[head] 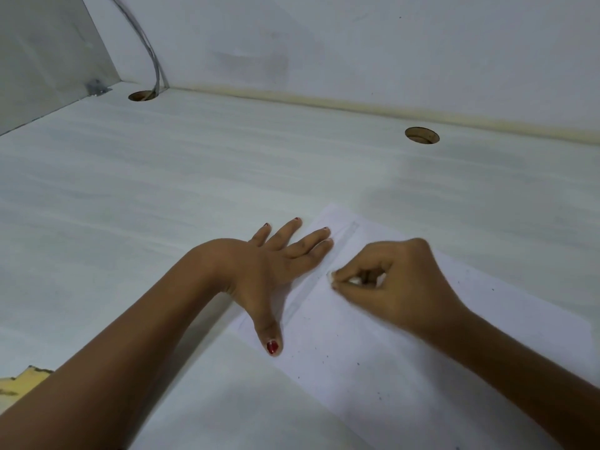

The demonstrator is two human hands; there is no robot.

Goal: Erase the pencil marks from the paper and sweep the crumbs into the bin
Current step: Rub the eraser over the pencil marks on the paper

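Note:
A white sheet of paper (pixel 373 345) lies on the pale desk, reaching from the middle toward the lower right. A faint grey pencil line (pixel 319 287) runs along its left part. My left hand (pixel 276 271) lies flat with spread fingers, pressing the paper's left edge. My right hand (pixel 393 280) is curled and pinches a small white eraser (pixel 332 277) whose tip touches the paper on the pencil line. Dark eraser crumbs (pixel 324 355) are scattered over the sheet below and to the right of my hands. No bin is in view.
The white desk (pixel 194 177) ends at a back wall and a left side panel. Two round cable holes sit near the back, one (pixel 142 96) with grey cables rising from it, one (pixel 422 135) to the right. A yellowish object (pixel 19 383) shows at the lower left edge.

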